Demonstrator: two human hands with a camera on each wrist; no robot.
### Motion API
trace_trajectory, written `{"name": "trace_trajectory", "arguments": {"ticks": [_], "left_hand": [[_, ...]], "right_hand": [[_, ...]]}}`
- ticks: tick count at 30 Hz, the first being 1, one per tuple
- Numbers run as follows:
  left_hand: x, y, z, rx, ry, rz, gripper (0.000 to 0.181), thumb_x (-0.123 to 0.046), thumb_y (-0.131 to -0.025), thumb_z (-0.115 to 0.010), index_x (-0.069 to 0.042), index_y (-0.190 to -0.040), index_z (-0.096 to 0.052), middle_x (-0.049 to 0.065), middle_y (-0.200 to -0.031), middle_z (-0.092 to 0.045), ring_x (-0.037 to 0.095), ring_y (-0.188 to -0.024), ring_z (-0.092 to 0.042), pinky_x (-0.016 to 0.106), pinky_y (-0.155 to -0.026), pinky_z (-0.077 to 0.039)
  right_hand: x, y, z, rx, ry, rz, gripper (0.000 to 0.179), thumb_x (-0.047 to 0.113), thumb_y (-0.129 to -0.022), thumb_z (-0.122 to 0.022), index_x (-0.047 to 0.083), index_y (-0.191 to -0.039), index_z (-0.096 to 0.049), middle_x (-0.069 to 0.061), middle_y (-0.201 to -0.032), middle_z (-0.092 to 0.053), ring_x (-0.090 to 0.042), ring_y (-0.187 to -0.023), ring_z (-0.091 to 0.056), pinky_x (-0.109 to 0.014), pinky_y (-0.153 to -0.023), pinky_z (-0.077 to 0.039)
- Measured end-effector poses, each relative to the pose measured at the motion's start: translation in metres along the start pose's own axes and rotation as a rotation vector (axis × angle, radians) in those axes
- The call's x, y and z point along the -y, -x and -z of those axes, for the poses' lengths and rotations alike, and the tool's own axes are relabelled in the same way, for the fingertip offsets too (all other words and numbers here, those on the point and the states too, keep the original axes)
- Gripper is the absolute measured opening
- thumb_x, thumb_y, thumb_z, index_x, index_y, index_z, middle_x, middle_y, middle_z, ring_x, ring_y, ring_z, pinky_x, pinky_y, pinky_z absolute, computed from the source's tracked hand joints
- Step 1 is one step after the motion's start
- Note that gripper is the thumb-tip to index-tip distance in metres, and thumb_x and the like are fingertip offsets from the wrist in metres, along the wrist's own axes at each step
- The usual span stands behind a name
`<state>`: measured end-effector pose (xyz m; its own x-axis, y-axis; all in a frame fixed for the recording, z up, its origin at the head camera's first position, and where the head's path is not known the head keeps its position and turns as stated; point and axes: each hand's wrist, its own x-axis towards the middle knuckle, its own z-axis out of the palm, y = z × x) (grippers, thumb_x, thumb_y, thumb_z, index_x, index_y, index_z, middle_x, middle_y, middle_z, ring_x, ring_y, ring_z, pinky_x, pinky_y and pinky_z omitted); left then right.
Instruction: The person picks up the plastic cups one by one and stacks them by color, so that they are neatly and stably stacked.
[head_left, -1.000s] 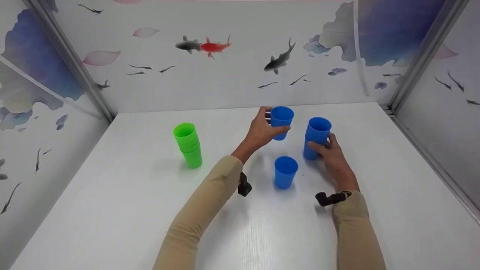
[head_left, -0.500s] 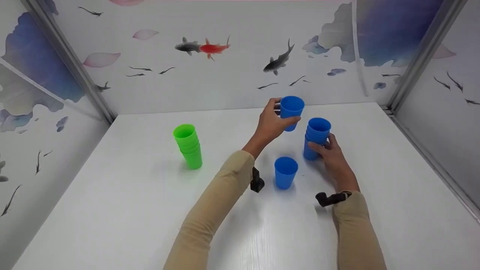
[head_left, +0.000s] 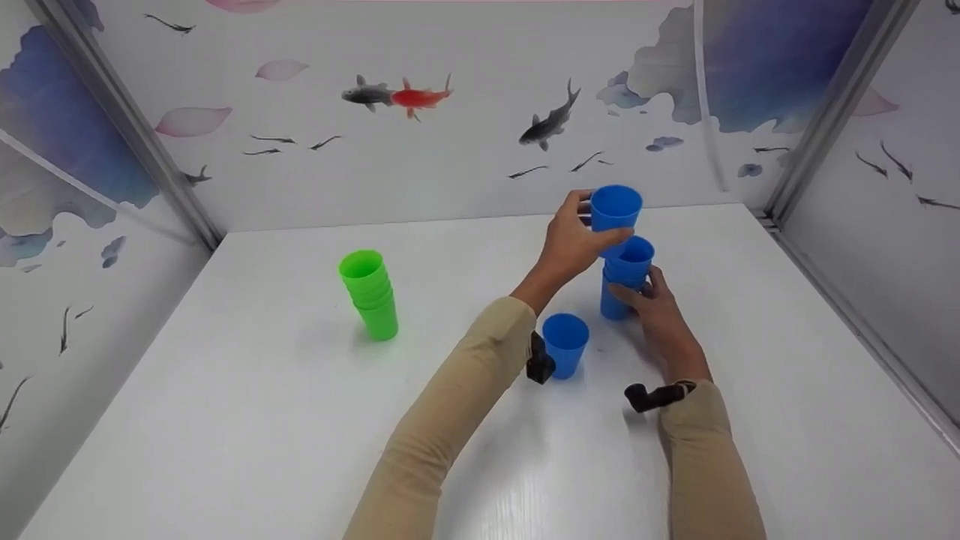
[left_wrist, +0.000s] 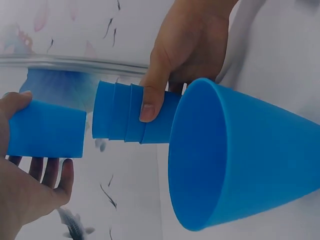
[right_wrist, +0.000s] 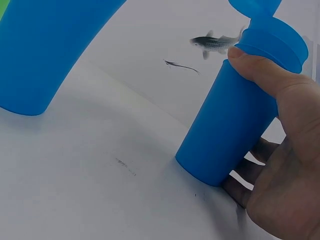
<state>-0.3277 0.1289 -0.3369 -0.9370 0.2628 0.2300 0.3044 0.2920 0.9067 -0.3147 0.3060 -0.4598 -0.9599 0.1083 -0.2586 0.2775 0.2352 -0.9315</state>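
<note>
My left hand [head_left: 574,240] grips a blue cup [head_left: 616,206] by its side, mouth up, just above a stack of blue cups [head_left: 619,296]. In the left wrist view a small gap shows between the held cup [left_wrist: 47,129] and the stack's top rim [left_wrist: 102,110]. My right hand [head_left: 664,315] holds that stack round its side, thumb across the front. The stack stands upright on the table in the right wrist view, its lowest cup [right_wrist: 225,125] being the longest part visible. A single blue cup [head_left: 564,345] stands upright nearer me, close by my left wrist.
A stack of green cups [head_left: 373,296] stands to the left on the white table [head_left: 262,405]. Behind the table rises a white wall [head_left: 480,172] with painted fish, and side panels flank it. Black wrist cameras [head_left: 652,397] sit on both wrists.
My left hand has carried its blue cup to the right and slightly up, from beside the stack to over it. My right hand has kept its hold on the stack.
</note>
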Motion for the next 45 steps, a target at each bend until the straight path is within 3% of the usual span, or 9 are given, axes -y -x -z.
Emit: {"name": "trace_trajectory", "arguments": {"ticks": [10, 22, 30, 36, 40, 45], "left_hand": [[-0.005, -0.005, -0.014, 0.021, 0.016, 0.001, 0.075, -0.040, -0.088, -0.076, -0.016, -0.149, -0.041, 0.007, -0.147, -0.053, 0.023, -0.133, -0.056, 0.042, -0.107, -0.051], [0.005, -0.004, -0.018, 0.048, 0.000, 0.019, 0.072, -0.035, -0.089, -0.076, -0.015, -0.149, -0.042, 0.008, -0.148, -0.053, 0.023, -0.136, -0.053, 0.041, -0.109, -0.050], [0.010, 0.000, -0.012, 0.033, 0.038, 0.015, 0.068, -0.033, -0.090, -0.075, -0.018, -0.149, -0.044, 0.007, -0.146, -0.056, 0.022, -0.136, -0.053, 0.035, -0.107, -0.052], [0.019, 0.007, -0.006, 0.030, 0.050, 0.007, 0.068, -0.033, -0.090, -0.075, -0.017, -0.148, -0.044, 0.008, -0.144, -0.057, 0.023, -0.135, -0.054, 0.035, -0.106, -0.052], [0.027, 0.014, 0.002, 0.064, 0.034, 0.013, 0.068, -0.034, -0.090, -0.075, -0.016, -0.149, -0.044, 0.008, -0.145, -0.056, 0.023, -0.136, -0.053, 0.036, -0.108, -0.050], [0.034, 0.022, 0.017, 0.061, 0.040, 0.019, 0.068, -0.034, -0.091, -0.075, -0.015, -0.148, -0.044, 0.008, -0.144, -0.057, 0.023, -0.135, -0.053, 0.038, -0.108, -0.050]], "right_hand": [[0.002, 0.001, -0.002, 0.000, 0.005, 0.024, 0.116, 0.073, -0.079, -0.065, 0.035, -0.160, 0.008, -0.003, -0.171, 0.001, -0.035, -0.158, 0.000, -0.063, -0.125, -0.006], [0.005, 0.000, -0.004, 0.007, 0.006, 0.016, 0.119, 0.075, -0.076, -0.065, 0.035, -0.160, 0.010, -0.004, -0.171, 0.002, -0.034, -0.158, -0.001, -0.061, -0.125, -0.007], [0.004, 0.000, -0.003, 0.005, -0.011, 0.037, 0.115, 0.071, -0.078, -0.068, 0.035, -0.161, 0.003, -0.005, -0.171, -0.001, -0.034, -0.158, -0.002, -0.063, -0.125, -0.006], [0.001, 0.000, -0.002, -0.006, -0.014, 0.037, 0.115, 0.068, -0.081, -0.068, 0.032, -0.161, 0.006, -0.008, -0.171, 0.000, -0.037, -0.158, -0.002, -0.061, -0.125, -0.008], [-0.001, 0.000, -0.003, -0.004, -0.009, 0.027, 0.117, 0.069, -0.080, -0.068, 0.031, -0.161, 0.008, -0.008, -0.171, 0.001, -0.036, -0.158, -0.001, -0.060, -0.126, -0.008], [-0.003, -0.001, -0.001, -0.007, -0.014, 0.041, 0.119, 0.069, -0.080, -0.069, 0.031, -0.161, 0.009, -0.007, -0.171, 0.003, -0.036, -0.158, 0.001, -0.062, -0.125, -0.008]]}}
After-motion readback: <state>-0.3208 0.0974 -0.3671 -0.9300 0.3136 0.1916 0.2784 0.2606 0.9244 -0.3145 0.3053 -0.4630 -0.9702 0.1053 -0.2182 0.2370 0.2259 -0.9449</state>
